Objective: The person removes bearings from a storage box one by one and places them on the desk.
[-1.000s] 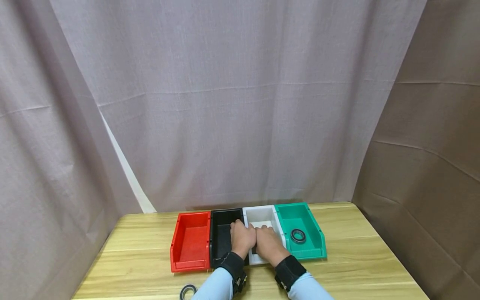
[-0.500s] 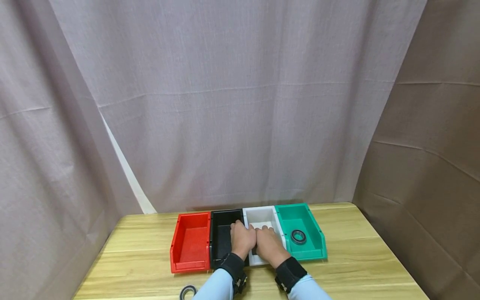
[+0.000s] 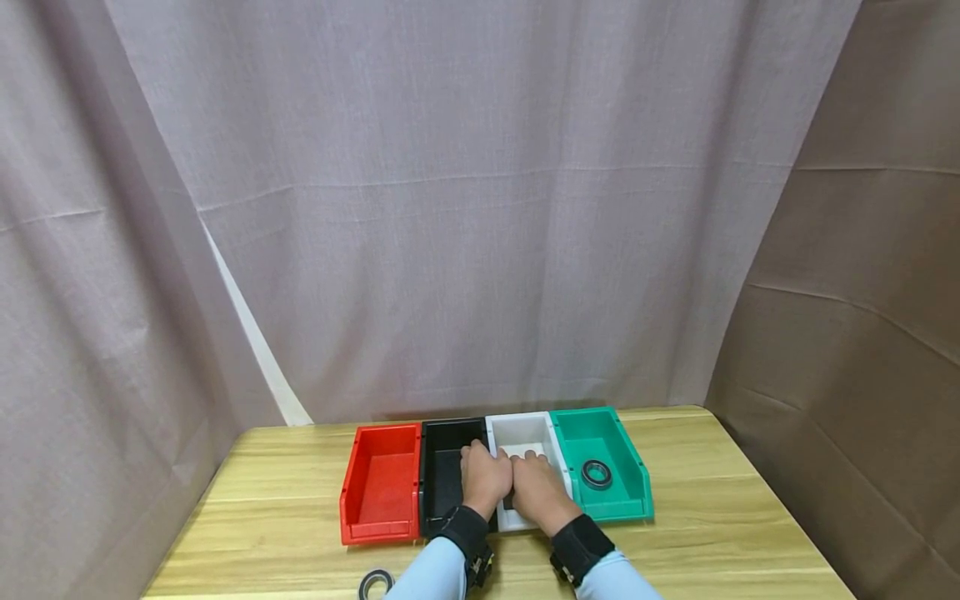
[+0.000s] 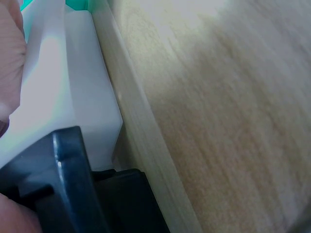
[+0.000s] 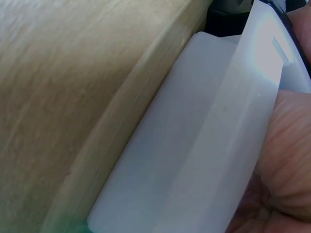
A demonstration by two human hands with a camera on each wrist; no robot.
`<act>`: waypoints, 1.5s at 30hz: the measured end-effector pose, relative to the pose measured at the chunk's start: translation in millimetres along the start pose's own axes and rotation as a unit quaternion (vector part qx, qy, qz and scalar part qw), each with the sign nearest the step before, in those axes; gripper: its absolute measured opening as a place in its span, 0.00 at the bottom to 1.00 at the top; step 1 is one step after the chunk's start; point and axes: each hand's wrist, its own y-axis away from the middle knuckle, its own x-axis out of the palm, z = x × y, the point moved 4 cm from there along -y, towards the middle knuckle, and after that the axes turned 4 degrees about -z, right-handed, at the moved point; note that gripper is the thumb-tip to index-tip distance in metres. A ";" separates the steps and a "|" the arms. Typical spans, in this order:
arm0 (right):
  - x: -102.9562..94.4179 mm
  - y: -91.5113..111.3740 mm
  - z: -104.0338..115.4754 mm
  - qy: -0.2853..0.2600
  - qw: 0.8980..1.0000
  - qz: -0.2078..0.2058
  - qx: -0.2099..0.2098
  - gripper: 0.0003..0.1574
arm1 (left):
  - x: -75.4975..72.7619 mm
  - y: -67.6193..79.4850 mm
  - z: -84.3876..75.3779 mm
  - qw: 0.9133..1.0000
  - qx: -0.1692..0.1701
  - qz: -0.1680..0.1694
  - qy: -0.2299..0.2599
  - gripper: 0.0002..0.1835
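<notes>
In the head view my left hand (image 3: 486, 479) lies over the wall where the black bin (image 3: 441, 479) meets the white bin (image 3: 517, 425). My right hand (image 3: 538, 490) reaches into the white bin, its thumb side right against the left hand. Both hands have bent fingers, with the fingertips hidden underneath. A small dark patch shows between the wrists inside the white bin; I cannot tell whether the hands hold anything. In the right wrist view, the creased palm side of the right hand (image 5: 291, 141) is close to the white bin's front lip (image 5: 194, 145).
A red bin (image 3: 381, 483) stands left of the black one. The green bin (image 3: 630, 492) at the right holds a ball bearing (image 3: 596, 474). Another bearing (image 3: 375, 583) lies on the wooden table (image 3: 277, 533) near its front, beside the left sleeve. Curtains hang behind.
</notes>
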 end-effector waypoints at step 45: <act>-42.5 33.2 -2.3 -0.031 0.998 -0.023 0.048 0.28 | 3.0 -1.0 5.7 1.000 -0.006 0.003 0.013 0.29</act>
